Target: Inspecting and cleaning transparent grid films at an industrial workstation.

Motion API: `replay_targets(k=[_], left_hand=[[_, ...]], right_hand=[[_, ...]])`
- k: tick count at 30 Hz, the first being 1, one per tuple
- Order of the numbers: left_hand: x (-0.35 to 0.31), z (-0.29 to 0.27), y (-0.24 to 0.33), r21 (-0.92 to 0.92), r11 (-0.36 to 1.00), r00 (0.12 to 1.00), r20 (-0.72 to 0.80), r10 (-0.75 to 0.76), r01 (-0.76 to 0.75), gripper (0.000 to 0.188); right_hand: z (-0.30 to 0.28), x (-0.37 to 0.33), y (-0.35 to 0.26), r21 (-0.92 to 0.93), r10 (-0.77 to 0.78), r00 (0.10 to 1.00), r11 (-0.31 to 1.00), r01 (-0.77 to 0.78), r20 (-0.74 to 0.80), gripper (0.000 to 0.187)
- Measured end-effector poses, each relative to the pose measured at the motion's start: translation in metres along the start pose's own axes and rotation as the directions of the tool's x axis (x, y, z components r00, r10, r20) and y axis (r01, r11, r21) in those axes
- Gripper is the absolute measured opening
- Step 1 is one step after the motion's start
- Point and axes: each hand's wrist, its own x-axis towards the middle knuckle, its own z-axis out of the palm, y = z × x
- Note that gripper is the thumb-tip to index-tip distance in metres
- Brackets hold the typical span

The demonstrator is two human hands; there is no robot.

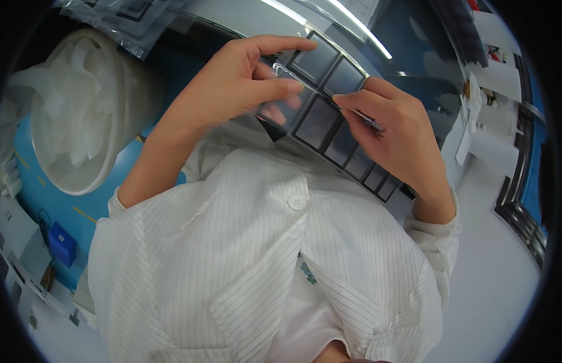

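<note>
A clear sheet with rows of black rectangular frames (320,115) lies slanted in front of my chest. My left hand (238,81) is at its left part, thumb on top, with other fingers showing through the clear film beneath. Its index finger stretches to a frame at the far edge. Over the sheet's right part, my right hand (393,118) is closed in a pinch around a slim metal tool (368,120). The tool's tip is near the bars between the frames; its exact kind is hard to make out.
At the left stands a white bin (114,142) full of crumpled translucent film strips (81,103). Clear plastic bags (120,24) lie at the far left. A blue box (62,244) sits lower left. White papers (495,127) and dark rails (523,227) line the right side.
</note>
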Motion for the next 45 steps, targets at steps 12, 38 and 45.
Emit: replay_targets(k=[12,38,45], left_hand=[[0.0,0.001,0.005,-0.012,0.999,0.999,-0.001,-0.047,0.047,0.058],[0.001,0.003,0.002,-0.018,0.998,0.998,-0.016,-0.057,0.057,0.06],[0.001,0.004,0.003,-0.015,0.999,0.998,-0.02,-0.052,0.052,0.06]], right_hand=[[-0.015,-0.028,0.013,0.028,0.054,0.997,0.998,-0.055,0.058,0.018],[-0.037,-0.091,0.032,-0.033,0.196,0.967,0.981,-0.193,0.161,0.02],[-0.041,-0.099,0.03,-0.065,0.22,0.961,0.975,-0.212,0.168,0.018]])
